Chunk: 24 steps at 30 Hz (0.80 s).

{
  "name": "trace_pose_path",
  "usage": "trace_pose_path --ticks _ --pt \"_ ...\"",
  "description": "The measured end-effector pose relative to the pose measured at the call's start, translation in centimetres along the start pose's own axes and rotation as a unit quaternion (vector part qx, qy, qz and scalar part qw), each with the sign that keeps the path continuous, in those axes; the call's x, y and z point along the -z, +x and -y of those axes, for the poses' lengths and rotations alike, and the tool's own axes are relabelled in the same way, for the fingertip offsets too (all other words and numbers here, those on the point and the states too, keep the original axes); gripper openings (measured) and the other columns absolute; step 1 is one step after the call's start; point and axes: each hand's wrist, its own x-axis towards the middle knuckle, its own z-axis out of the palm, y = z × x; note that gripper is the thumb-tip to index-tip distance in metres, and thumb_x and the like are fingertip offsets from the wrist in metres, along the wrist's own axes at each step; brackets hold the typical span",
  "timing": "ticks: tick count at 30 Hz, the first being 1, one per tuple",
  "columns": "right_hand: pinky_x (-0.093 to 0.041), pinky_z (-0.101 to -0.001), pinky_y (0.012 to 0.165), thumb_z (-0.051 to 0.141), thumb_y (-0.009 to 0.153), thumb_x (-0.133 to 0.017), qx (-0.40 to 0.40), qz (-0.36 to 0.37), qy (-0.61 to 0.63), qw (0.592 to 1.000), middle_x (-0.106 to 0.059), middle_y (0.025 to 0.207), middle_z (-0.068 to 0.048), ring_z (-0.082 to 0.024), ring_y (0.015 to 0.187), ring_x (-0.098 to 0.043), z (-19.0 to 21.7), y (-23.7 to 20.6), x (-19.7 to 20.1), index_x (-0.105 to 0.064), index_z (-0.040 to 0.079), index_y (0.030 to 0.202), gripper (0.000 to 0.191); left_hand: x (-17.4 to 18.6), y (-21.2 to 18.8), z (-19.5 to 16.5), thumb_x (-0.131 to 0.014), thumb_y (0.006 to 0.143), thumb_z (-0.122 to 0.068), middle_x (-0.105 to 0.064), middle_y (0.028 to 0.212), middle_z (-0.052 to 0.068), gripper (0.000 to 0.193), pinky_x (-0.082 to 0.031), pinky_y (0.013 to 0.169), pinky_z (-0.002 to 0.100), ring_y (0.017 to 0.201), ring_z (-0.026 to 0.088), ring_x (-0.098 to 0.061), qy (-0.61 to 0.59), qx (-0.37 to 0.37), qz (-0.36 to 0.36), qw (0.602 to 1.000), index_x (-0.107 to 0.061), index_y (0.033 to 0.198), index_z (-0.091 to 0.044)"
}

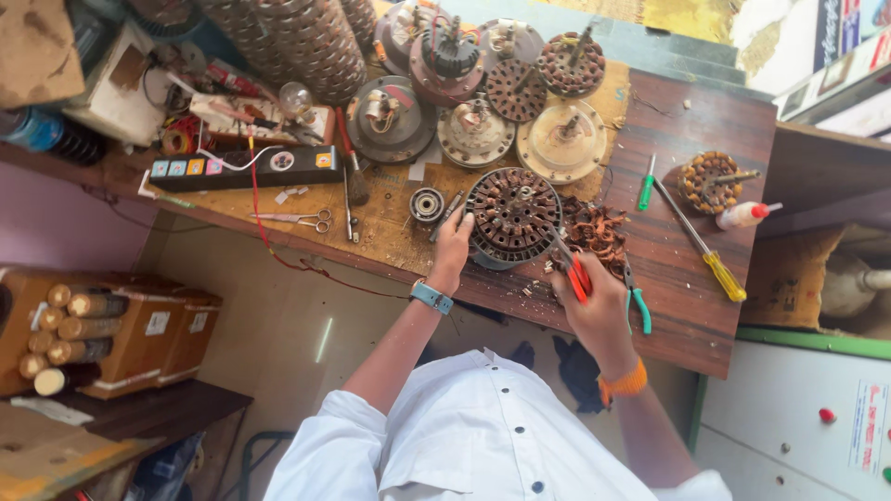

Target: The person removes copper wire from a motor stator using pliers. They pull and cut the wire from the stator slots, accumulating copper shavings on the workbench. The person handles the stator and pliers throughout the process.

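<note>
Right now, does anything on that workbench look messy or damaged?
Yes. A tangle of stripped copper wire lies heaped beside the motor stator, which the left hand steadies while the right hand works red-handled pliers. Small scraps litter the wooden bench.

Red-handled pliers [577,276], brown copper-wound stator [512,215], teal wristband [432,297], orange wristband [624,382]

Both arms reach forward from the white sleeves. The left hand [452,243] is stretched out with its fingers [458,223] curled down and pressing. A blue band sits on its wrist. The right hand [594,301] is closed in a fist. An orange band wraps that wrist.
</note>
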Motion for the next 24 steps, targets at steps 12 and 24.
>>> trace_pose_path --ticks 12,24 --pt "-0.042 -0.0218 0.051 0.052 0.103 -0.048 -0.226 0.175 0.352 0.891 -0.059 0.075 0.004 -0.005 0.063 -0.052 -2.9 -0.1 -0.4 -0.07 -0.002 0.108 0.058 2.1 1.1 -3.7 -0.059 0.105 -0.022 -0.068 0.115 0.013 0.029 -0.053 0.088 0.034 0.103 0.022 -0.064 0.374 -0.293 -0.093 0.875 -0.069 0.128 -0.006" --pt "-0.029 -0.0179 0.04 0.03 0.102 -0.056 -0.071 -0.062 0.357 0.929 -0.044 0.063 0.008 0.001 0.048 -0.037 -0.2 -0.5 0.4 -0.046 0.008 0.146 0.05 -8.3 -10.8 -2.1 -0.043 0.115 -0.041 -0.059 0.121 0.005 0.041 -0.05 0.092 0.033 0.108 0.014 -0.056 -0.073 -0.049 0.315 0.945 -0.042 0.141 -0.009"
